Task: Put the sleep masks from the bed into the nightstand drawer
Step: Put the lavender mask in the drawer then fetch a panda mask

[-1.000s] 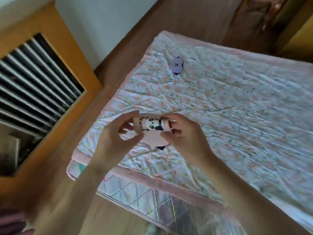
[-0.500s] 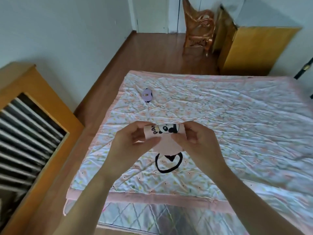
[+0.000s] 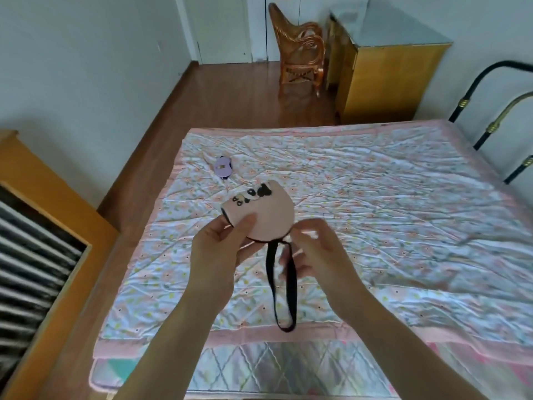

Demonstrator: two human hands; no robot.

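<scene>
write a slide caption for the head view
Both hands hold a folded pink panda sleep mask above the bed; a purple mask lies behind.

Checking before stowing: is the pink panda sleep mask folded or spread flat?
Folded: the pink panda sleep mask is doubled into a half-round, pinched by the left hand.

The motion-blurred right hand (image 3: 314, 252) hides part of the black elastic strap (image 3: 284, 295), while the frame's left edge crops the slatted wooden cabinet (image 3: 37, 255).

Pale pink fabric sleep mask (image 3: 264, 216): black panda print, black strap (image 3: 290, 287). Small lilac sleep mask (image 3: 223, 167). White quilted bedspread (image 3: 375, 212): floral print, pink border.
</scene>
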